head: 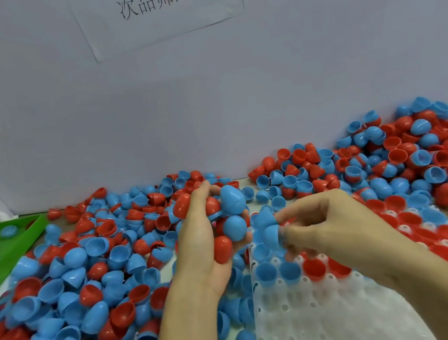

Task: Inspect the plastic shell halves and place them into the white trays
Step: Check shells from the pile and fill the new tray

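While the left hand cups several shells, the right hand pinches a blue shell half at its fingertips, the white tray just below.

Shell halves red & blue; tray white; bin green.

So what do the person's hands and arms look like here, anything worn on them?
Both hands are bare: no gloves on the left hand or the right hand. No rings, watch or bracelet show on the fingers or wrists. Both forearms are uncovered right down to the bottom edge of the picture, with no sleeve in view. No markings show on them.
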